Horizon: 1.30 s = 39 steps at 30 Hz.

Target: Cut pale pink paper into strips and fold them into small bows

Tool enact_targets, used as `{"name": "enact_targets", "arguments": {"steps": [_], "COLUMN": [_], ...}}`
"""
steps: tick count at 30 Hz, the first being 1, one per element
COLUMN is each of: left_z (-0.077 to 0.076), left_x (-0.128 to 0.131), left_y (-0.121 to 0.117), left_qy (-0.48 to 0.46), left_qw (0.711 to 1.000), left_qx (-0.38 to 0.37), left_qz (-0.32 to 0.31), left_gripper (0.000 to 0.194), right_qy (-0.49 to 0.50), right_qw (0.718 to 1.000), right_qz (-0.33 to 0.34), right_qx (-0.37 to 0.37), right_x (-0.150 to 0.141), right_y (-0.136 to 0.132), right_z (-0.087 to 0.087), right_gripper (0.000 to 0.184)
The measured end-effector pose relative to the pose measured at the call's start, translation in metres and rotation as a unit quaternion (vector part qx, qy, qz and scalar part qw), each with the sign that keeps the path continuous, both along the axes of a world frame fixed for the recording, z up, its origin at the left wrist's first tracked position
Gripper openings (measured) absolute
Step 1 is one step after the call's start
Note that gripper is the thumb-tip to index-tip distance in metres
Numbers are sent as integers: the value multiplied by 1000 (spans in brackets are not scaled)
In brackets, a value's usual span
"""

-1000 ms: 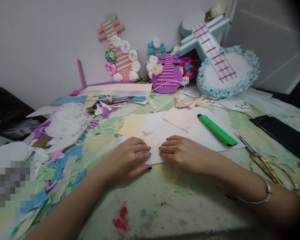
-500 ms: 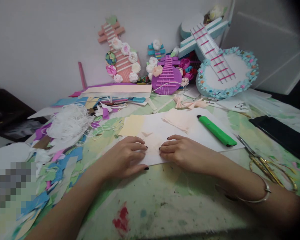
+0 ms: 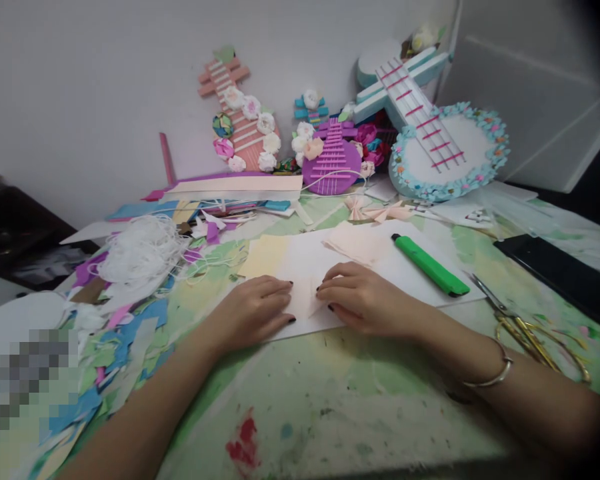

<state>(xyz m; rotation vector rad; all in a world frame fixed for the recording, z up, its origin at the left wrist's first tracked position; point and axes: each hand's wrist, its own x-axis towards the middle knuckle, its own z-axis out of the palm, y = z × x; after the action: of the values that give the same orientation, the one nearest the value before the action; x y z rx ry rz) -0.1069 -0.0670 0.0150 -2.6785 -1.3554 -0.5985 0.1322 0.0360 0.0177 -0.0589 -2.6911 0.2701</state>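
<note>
A pale peach sheet of thin paper (image 3: 304, 300) lies between my hands on a larger white sheet (image 3: 415, 233). My left hand (image 3: 255, 308) rests flat on the paper's left side, fingers stretched out. At the right edge, the thumb and fingers of my right hand (image 3: 363, 299) pinch the paper, which is slightly raised there. Just beyond my hands are more peach thin sheets (image 3: 355, 243) and a yellow paper piece (image 3: 267, 257). A green tool with black ends (image 3: 430, 265) lies right of them. Gold-handled scissors (image 3: 523, 333) lie beyond my right wrist.
Tangled white string (image 3: 143, 250) and coloured paper scraps (image 3: 140, 340) cover the left side. Along the wall stand decorated lute-shaped models, among them a purple one (image 3: 333, 160) and a light blue one (image 3: 445, 153). Folded peach fans (image 3: 380, 210) sit behind; a black flat object (image 3: 555, 277) lies at right.
My right fingers have gone from lying flat on the peach paper to pinching its right edge. My left hand stays nearly in place, with its thumb drawn closer to its fingers.
</note>
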Motion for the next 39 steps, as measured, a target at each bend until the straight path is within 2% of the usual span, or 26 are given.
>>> {"name": "enact_targets", "arguments": {"steps": [5,7,10,12,17,20,24,26,29,32,36,39], "left_z": [-9,-10,-12,-14,-17,-18,-20,-20,-19,-17,-15,-14], "left_x": [6,10,15,18,22,23,22,20,14,6,-2,-3], "left_y": [-1,0,0,-1,-10,-14,-14,-12,-9,-5,-2,0], "left_qy": [-10,-27,-29,-18,-17,-39,-81,-106,-150,-131,-43,14], "left_qw": [999,998,995,993,989,986,987,987,978,980,996,996], "left_qx": [7,-13,-50,-71,-97,-101,-55,-28,38,77,66,78], "left_qz": [31,51,78,93,112,126,127,113,142,129,51,39], "left_gripper": [28,43,75,92,105,99,81,62,31,10,19,20], "right_qy": [-48,-52,-43,-45,-63,-57,-27,-18,7,22,26,26], "right_qw": [998,996,990,987,984,984,988,989,987,989,992,990], "right_qz": [-12,-28,-50,-56,-64,-70,-64,-65,-77,-69,-69,-78], "right_qx": [-44,-72,-123,-145,-156,-151,-135,-133,-143,-128,-107,-115], "right_x": [-6,-7,-7,-7,-7,-7,-5,-4,-4,-6,-10,-11], "right_y": [-13,-12,-7,-6,-7,-7,-6,-5,-3,-2,-2,-1], "right_z": [-3,-8,-16,-20,-22,-23,-24,-23,-21,-19,-21,-22], "right_gripper": [29,41,64,70,77,79,71,63,43,28,26,24]}}
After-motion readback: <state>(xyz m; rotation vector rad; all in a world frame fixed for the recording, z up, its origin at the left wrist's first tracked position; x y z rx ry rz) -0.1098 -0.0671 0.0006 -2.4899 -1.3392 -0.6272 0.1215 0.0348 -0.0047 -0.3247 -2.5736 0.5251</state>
